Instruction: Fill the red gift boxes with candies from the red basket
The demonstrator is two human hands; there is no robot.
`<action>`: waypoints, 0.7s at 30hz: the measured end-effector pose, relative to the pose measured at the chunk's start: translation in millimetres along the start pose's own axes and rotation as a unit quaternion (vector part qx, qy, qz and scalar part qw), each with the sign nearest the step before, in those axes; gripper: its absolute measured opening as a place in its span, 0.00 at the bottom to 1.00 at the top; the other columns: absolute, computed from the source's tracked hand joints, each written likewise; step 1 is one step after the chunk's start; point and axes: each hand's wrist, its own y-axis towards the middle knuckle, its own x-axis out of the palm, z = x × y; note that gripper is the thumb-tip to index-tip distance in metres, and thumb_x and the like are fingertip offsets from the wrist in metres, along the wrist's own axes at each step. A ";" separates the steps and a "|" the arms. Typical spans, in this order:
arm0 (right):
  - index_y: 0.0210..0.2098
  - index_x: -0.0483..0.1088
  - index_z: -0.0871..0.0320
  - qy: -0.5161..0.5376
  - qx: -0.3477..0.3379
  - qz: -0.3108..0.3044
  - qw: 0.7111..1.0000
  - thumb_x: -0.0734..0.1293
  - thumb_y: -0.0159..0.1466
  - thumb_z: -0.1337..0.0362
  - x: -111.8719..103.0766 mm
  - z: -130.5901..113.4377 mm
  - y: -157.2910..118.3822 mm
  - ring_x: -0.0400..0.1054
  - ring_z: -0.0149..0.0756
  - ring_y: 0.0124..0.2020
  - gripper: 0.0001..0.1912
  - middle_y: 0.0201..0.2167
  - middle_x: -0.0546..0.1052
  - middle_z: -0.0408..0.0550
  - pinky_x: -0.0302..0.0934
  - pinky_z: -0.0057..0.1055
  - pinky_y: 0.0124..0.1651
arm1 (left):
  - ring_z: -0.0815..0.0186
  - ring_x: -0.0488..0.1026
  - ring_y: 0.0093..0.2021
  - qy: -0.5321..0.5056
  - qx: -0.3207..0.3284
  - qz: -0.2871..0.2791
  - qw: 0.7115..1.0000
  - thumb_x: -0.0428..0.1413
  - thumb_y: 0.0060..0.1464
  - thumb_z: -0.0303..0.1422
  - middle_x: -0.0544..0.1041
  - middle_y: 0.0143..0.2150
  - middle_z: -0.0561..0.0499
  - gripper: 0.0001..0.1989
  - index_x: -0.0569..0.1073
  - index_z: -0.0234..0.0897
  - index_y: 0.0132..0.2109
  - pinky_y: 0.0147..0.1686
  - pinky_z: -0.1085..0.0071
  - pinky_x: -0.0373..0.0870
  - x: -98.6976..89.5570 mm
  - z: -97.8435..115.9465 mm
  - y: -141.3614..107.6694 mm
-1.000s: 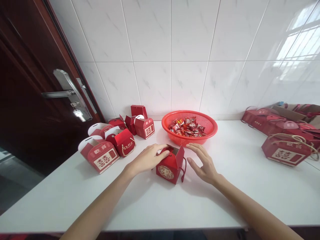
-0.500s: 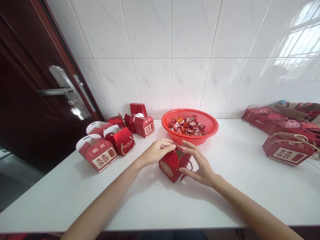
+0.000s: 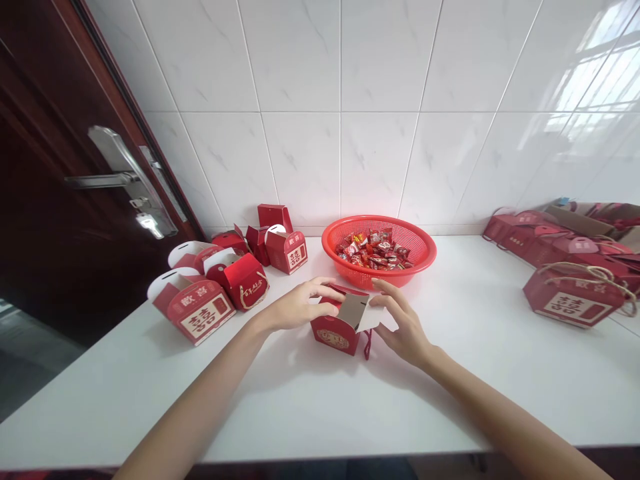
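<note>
A small red gift box (image 3: 332, 337) with a gold emblem on its front stands on the white table between my two hands. Its top is unfolded, showing the grey-brown inside, and a dark red cord hangs at its right side. My left hand (image 3: 296, 308) grips the left top edge, thumb and fingers on the panel there. At the right, my right hand (image 3: 406, 331) holds the folded-out flap, whose pale inner face shows; its thumb is partly hidden behind the flap. Just behind the box sits a red plastic colander (image 3: 426, 259) with wrapped candies (image 3: 381, 253) in it.
Several red gift boxes (image 3: 206, 313) with raised tops stand at the left, near a dark wooden door (image 3: 45, 100). More boxes (image 3: 575, 297), one with a twine handle, are grouped at the right beside an open cardboard box. A white tiled wall (image 3: 300, 160) borders the table's back.
The top of the box has been spread apart, its right flap now folded outward and the inside showing. The box has turned slightly, and both hands have shifted with its flaps.
</note>
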 end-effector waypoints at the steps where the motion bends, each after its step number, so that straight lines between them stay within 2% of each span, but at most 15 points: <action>1: 0.49 0.66 0.51 0.001 0.002 -0.002 1.000 0.63 0.62 0.74 0.4 0.1 -0.3 0.71 0.50 0.60 0.17 0.62 0.70 0.61 0.73 0.47 0.53 | 0.47 0.63 0.70 0.006 0.004 -0.009 1.000 0.61 0.50 0.44 0.67 0.70 0.49 0.22 0.82 0.47 0.52 0.63 0.60 0.68 -0.5 -0.2 -0.6; 4: 0.49 0.67 0.51 0.009 0.003 -0.005 1.000 0.63 0.61 0.75 2.2 0.8 -1.0 0.70 0.50 0.60 0.19 0.62 0.70 0.60 0.72 0.47 0.53 | 0.49 0.60 0.71 0.023 0.023 -0.035 0.999 0.59 0.51 0.41 0.65 0.72 0.51 0.28 0.77 0.51 0.60 0.64 0.60 0.66 -1.1 -1.2 -1.0; 6: 0.50 0.67 0.51 0.012 0.002 -0.007 1.000 0.64 0.61 0.75 3.5 1.5 -1.4 0.71 0.50 0.60 0.20 0.62 0.70 0.60 0.72 0.47 0.54 | 0.48 0.57 0.73 0.042 0.027 -0.049 0.998 0.59 0.52 0.39 0.60 0.74 0.50 0.28 0.75 0.53 0.62 0.66 0.57 0.63 -0.6 -1.3 -0.9; 10: 0.54 0.66 0.50 0.003 0.002 -0.011 1.000 0.64 0.63 0.74 4.8 2.3 -2.5 0.70 0.52 0.61 0.21 0.63 0.69 0.61 0.72 0.48 0.54 | 0.43 0.55 0.74 0.084 0.013 -0.040 0.996 0.60 0.52 0.41 0.52 0.77 0.46 0.29 0.75 0.48 0.62 0.67 0.52 0.61 1.0 1.9 -0.4; 12: 0.55 0.65 0.50 -0.002 0.001 -0.013 1.000 0.64 0.64 0.73 4.8 2.6 -2.9 0.70 0.52 0.61 0.22 0.63 0.68 0.62 0.72 0.49 0.54 | 0.43 0.55 0.74 0.091 0.014 -0.024 0.995 0.60 0.51 0.42 0.54 0.76 0.45 0.29 0.75 0.46 0.62 0.67 0.52 0.61 1.4 3.4 -0.2; 17: 0.57 0.66 0.51 -0.006 0.006 -0.019 1.000 0.63 0.67 0.72 4.3 2.4 -2.2 0.71 0.51 0.61 0.20 0.63 0.68 0.63 0.73 0.49 0.54 | 0.47 0.63 0.69 0.066 0.049 0.035 0.996 0.61 0.50 0.46 0.69 0.67 0.44 0.30 0.73 0.43 0.59 0.67 0.53 0.61 0.3 0.1 1.6; 21: 0.58 0.65 0.51 -0.007 0.007 -0.019 1.000 0.62 0.69 0.69 3.8 1.8 -1.0 0.71 0.50 0.61 0.18 0.63 0.69 0.63 0.73 0.48 0.55 | 0.47 0.66 0.68 0.034 0.028 0.097 0.994 0.62 0.48 0.47 0.70 0.67 0.44 0.34 0.71 0.42 0.62 0.66 0.54 0.63 -3.5 -7.7 2.7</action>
